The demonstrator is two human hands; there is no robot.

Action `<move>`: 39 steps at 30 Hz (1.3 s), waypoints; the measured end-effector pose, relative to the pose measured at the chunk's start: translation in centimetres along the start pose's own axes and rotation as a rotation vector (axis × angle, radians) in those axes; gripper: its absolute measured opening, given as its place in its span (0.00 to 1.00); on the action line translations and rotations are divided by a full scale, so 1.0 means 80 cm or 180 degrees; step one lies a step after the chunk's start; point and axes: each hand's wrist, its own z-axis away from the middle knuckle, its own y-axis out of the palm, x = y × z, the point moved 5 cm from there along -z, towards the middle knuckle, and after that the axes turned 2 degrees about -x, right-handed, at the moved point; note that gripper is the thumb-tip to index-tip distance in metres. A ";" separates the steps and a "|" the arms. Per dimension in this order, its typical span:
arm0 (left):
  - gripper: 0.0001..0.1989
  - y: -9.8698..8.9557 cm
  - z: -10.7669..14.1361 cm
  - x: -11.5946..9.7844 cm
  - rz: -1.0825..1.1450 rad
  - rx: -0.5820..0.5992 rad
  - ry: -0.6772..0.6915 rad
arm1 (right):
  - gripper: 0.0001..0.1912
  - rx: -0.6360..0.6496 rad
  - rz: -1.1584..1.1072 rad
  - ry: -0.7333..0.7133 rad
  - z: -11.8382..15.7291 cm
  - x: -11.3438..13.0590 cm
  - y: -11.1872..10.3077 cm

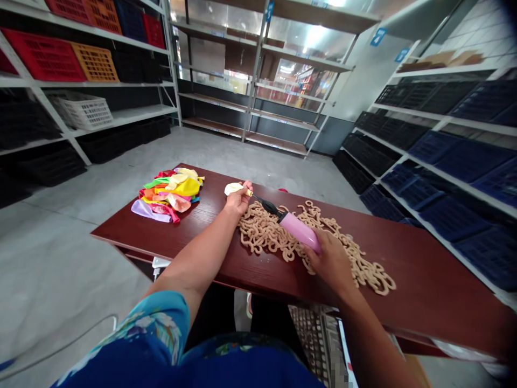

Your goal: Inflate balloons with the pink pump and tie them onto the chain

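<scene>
My left hand [239, 200] is closed on a pale yellow balloon [233, 188], pinching it close to its neck. Wrapped around the back of a pink balloon pump [299, 231] is my right hand [332, 261]. The pump's black nozzle points up and left, with its tip at the balloon's mouth; whether it is inside I cannot tell. Under and around the pump lies a spread of beige, curly, ring-like pieces [262, 229]. To the left of my left hand, a heap of flat balloons [177, 188] in several colours rests on the table.
The dark red-brown table [214, 237] stretches across in front of me. Shelves with coloured crates [48, 54] and a white basket [83, 108] stand left; racks of dark blue crates [452, 161] line the right. A metal rack [250, 102] is at the back. A cable [72, 342] lies on the floor.
</scene>
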 end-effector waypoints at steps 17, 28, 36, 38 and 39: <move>0.21 -0.002 -0.004 -0.001 -0.0187 -0.0033 0.0379 | 0.21 -0.0085 0.0036 -0.0123 -0.044 0.034 -0.002; 0.11 -0.001 -0.006 -0.026 0.0049 0.0134 0.0203 | 0.21 0.0419 -0.0180 -0.0136 -0.099 0.057 0.010; 0.05 -0.007 -0.005 -0.042 0.0293 0.0111 0.0105 | 0.22 0.0661 -0.0450 -0.0310 -0.115 0.043 0.054; 0.03 -0.007 -0.007 -0.039 0.0169 0.0124 0.0061 | 0.23 0.0586 -0.0573 -0.0383 -0.110 0.041 0.062; 0.03 -0.007 -0.007 -0.037 0.0106 0.0111 0.0022 | 0.23 0.0540 -0.0646 -0.0429 -0.108 0.042 0.064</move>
